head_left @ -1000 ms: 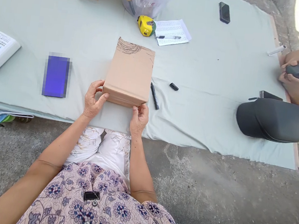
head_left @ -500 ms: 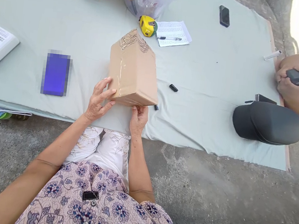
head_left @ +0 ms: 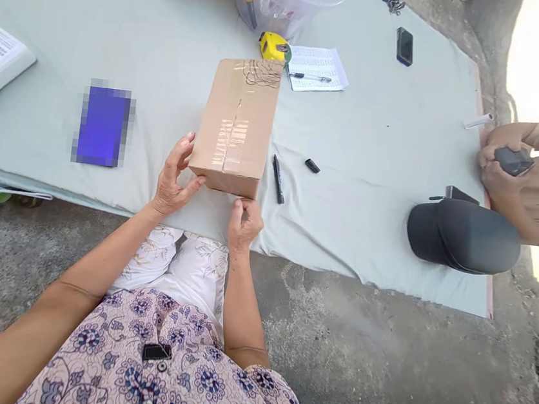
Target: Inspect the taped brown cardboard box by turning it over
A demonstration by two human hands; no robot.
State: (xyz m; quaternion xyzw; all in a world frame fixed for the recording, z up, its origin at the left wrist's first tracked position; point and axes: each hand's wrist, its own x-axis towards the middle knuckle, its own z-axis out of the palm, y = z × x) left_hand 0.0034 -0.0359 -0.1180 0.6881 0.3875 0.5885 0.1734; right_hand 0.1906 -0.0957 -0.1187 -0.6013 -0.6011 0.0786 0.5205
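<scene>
A brown cardboard box [head_left: 243,115] is tilted up in front of me, its broad taped face towards me. Dark scribbled lines run across its far right corner. My left hand [head_left: 174,181] grips the near left corner, fingers along the side and thumb at the front edge. At the near right edge, my right hand [head_left: 245,222] is closed with curled fingers against the box; its fingertips are partly hidden. Just right of the box lie an uncapped black marker [head_left: 278,180] and its cap [head_left: 312,165].
Beyond the box are a yellow tape measure [head_left: 273,47], a paper pad [head_left: 318,70] with a pen, and a plastic tub [head_left: 291,10]. A blurred blue-purple item [head_left: 103,126] lies left. At right are a black case [head_left: 463,234] and another person's hands [head_left: 503,157] holding a dark object.
The box has turned in my hands, from a corner edge facing me to its taped face. The marker beside it now shows fully. My view has shifted slightly.
</scene>
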